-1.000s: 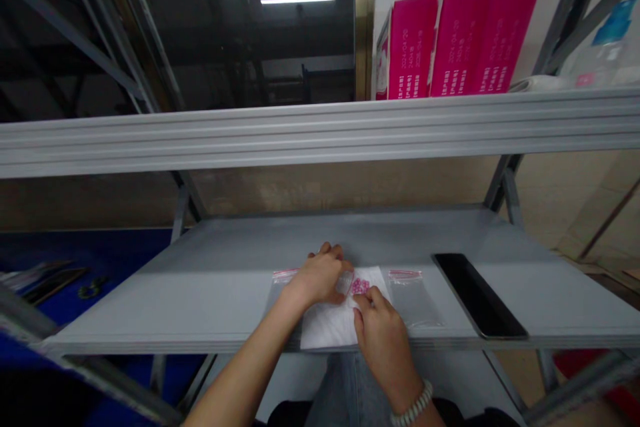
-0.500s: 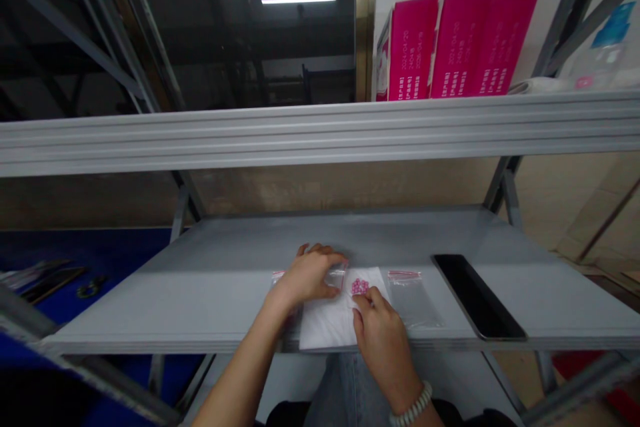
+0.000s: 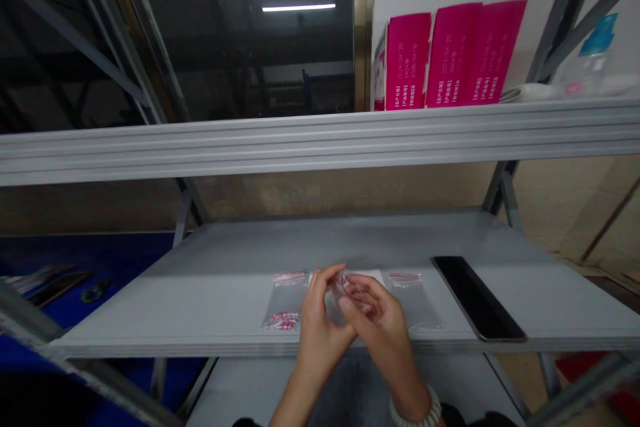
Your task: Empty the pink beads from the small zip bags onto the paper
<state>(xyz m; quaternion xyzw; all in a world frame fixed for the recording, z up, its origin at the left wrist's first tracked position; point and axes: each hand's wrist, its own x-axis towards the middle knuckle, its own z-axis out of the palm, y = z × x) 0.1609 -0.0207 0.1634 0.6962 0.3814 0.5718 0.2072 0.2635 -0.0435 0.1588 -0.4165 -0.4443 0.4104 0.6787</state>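
Note:
My left hand (image 3: 320, 320) and my right hand (image 3: 383, 320) are drawn together over the shelf board. Between their fingers is a small clear zip bag (image 3: 336, 287) with a reddish strip, partly hidden by the fingers. My left fingers are closed on its side, and my right fingers are curled at its upper part. Whether beads lie in the right fingers is hard to see. Behind the hands, an edge of white paper or cloth (image 3: 376, 275) shows. To the left lies a zip bag with pink beads (image 3: 283, 320) at its bottom. A flat clear zip bag (image 3: 414, 303) lies to the right.
A black phone-like slab (image 3: 477, 297) lies on the shelf board (image 3: 200, 280) at the right. A metal rail (image 3: 300, 140) crosses above. Pink boxes (image 3: 453, 57) and a blue-topped bottle (image 3: 595, 53) stand on the upper shelf. A blue surface (image 3: 135, 260) is at the left.
My right hand has risen from the pink beads on the white sheet to the bag in my left hand. My left hand has turned upright, uncovering the beaded bag at the left.

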